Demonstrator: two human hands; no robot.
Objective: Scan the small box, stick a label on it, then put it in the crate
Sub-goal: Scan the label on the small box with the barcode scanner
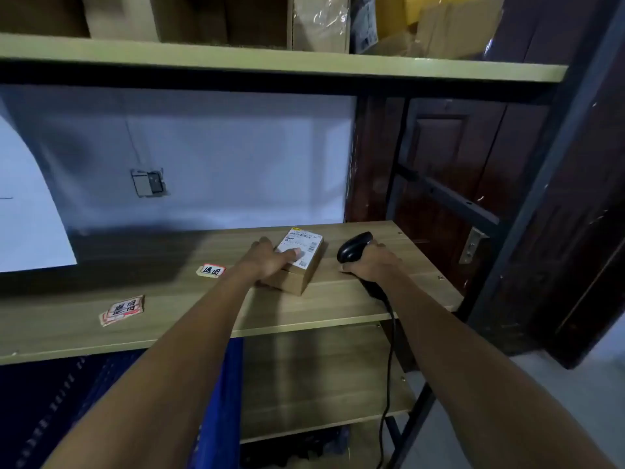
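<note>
A small brown cardboard box (pixel 306 272) with a white shipping label on its top lies on the wooden shelf (pixel 169 319), right of centre. My left hand (pixel 270 258) rests flat on the box, fingers spread, thumb on the label. My right hand (pixel 370 262) is closed around a black corded barcode scanner (pixel 353 248) just right of the box, its head above the shelf. A single red-and-white label (pixel 211 270) lies left of the box. A small stack of the same labels (pixel 122 309) lies further left. A blue crate (pixel 216 401) sits below the shelf's front edge.
The scanner's black cable (pixel 389 367) hangs down past a lower wooden shelf (pixel 321 384). A white sheet (pixel 27 211) leans at the far left. Cardboard boxes (pixel 318 22) fill the upper shelf. A dark door and black metal frame (pixel 527 198) stand at the right.
</note>
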